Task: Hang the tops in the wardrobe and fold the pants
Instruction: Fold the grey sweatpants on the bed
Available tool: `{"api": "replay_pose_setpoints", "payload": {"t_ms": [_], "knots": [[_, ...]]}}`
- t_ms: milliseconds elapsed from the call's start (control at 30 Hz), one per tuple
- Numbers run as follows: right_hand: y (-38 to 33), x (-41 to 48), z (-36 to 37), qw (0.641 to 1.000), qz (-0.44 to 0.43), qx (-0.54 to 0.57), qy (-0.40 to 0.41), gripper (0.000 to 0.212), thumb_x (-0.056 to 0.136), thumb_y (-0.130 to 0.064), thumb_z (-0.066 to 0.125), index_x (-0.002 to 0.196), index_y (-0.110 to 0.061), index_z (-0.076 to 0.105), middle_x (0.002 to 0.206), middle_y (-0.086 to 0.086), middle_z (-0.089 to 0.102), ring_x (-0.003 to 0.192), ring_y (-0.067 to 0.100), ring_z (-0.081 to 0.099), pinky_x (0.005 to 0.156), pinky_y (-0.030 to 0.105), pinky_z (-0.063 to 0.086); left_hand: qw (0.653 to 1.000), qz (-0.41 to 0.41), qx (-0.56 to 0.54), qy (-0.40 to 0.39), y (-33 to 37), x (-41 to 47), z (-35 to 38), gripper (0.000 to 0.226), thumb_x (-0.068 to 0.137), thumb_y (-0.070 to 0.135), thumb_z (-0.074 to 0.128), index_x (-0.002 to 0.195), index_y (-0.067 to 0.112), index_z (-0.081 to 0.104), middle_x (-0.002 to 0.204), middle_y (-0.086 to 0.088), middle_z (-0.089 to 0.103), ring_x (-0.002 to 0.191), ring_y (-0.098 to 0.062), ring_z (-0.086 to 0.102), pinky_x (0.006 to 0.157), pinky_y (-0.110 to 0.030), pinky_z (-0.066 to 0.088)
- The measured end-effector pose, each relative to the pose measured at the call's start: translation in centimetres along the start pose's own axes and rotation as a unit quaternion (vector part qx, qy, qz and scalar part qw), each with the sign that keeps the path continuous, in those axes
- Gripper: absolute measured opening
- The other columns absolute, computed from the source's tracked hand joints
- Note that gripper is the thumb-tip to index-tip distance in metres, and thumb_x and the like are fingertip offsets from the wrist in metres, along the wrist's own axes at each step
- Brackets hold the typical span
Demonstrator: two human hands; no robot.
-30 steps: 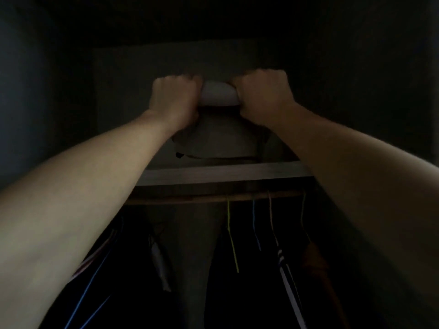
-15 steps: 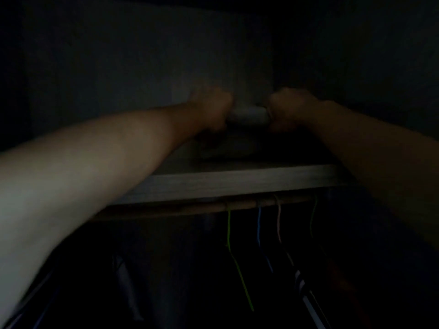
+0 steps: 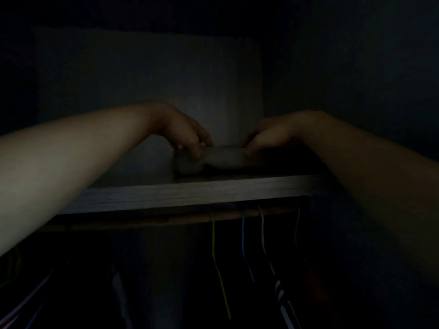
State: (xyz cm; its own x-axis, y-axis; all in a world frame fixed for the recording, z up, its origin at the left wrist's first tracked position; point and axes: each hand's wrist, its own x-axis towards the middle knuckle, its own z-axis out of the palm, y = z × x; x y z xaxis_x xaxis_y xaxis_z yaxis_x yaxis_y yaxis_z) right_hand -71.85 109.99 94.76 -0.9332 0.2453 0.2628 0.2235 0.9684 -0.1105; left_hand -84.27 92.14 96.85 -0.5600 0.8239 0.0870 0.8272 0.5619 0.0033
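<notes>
Held aloft in two fists a second ago, the folded pants [image 3: 213, 160] now rest on the shelf [image 3: 190, 195], left hand [image 3: 183, 132] curled loosely over their left end, right hand [image 3: 273, 136] at the right end, its hold too dim to judge; this pair looks stowed

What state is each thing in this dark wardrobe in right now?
Folded grey garment: lying flat on the shelf.
Left hand: pinches its left end.
Right hand: touches its right end; grip too dark to tell.
Shelf: bears the garment.
Green hanger: hooked on the rail.
Striped top: hanging below.
</notes>
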Motion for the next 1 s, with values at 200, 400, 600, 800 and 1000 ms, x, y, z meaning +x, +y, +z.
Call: {"api": "replay_pose_setpoints", "payload": {"t_ms": [200,400,600,800,1000], "knots": [[0.1,1.1,-0.8,0.999,-0.02,-0.039,0.015,0.03,0.089,-0.01,0.067,0.119,-0.007,0.066,0.122,0.009,0.066,0.1,0.018,0.061,0.092,0.03,0.051,0.999,-0.027,0.001,-0.026,-0.2,1.2,1.4,0.058,0.094,0.004,0.056,0.146,0.019,0.038,0.134,-0.01,0.053,0.115,-0.03,0.058,0.088,-0.045,0.055],[3.3,3.1,-0.8,0.992,0.054,-0.116,0.017,0.041,0.093,-0.015,0.066,0.132,-0.005,0.059,0.137,0.014,0.058,0.123,0.028,0.056,0.097,0.032,0.044,0.994,0.005,0.106,0.008,2.4,4.9,2.0,0.05,0.093,0.009,0.056,0.141,0.006,0.044,0.137,-0.012,0.054,0.12,-0.028,0.056,0.1,-0.04,0.047],[7.4,5.8,0.6,0.986,0.091,-0.134,0.042,0.045,0.095,-0.023,0.063,0.137,-0.006,0.055,0.145,0.016,0.05,0.131,0.031,0.049,0.113,0.04,0.033,0.991,0.005,0.136,0.015,3.1,8.8,1.8,0.058,0.092,0.014,0.058,0.147,0.008,0.038,0.144,-0.011,0.048,0.128,-0.026,0.05,0.105,-0.038,0.042],[8.4,5.9,1.5,0.995,0.068,-0.057,0.05,0.038,0.088,-0.018,0.068,0.124,-0.006,0.066,0.127,0.016,0.064,0.113,0.03,0.063,0.1,0.042,0.049,0.995,-0.002,0.102,0.018,3.0,8.5,2.0,0.061,0.092,0.01,0.056,0.149,0.011,0.035,0.145,-0.012,0.046,0.127,-0.026,0.05,0.103,-0.039,0.045],[6.6,3.1,1.2,0.992,0.084,-0.064,0.074,0.04,0.088,-0.023,0.067,0.125,-0.01,0.065,0.129,0.013,0.063,0.114,0.029,0.062,0.095,0.03,0.049,0.997,-0.053,0.062,-0.015,2.9,4.6,1.6,0.066,0.091,0.011,0.059,0.149,0.025,0.033,0.142,-0.005,0.045,0.119,-0.031,0.054,0.09,-0.048,0.054]]}}
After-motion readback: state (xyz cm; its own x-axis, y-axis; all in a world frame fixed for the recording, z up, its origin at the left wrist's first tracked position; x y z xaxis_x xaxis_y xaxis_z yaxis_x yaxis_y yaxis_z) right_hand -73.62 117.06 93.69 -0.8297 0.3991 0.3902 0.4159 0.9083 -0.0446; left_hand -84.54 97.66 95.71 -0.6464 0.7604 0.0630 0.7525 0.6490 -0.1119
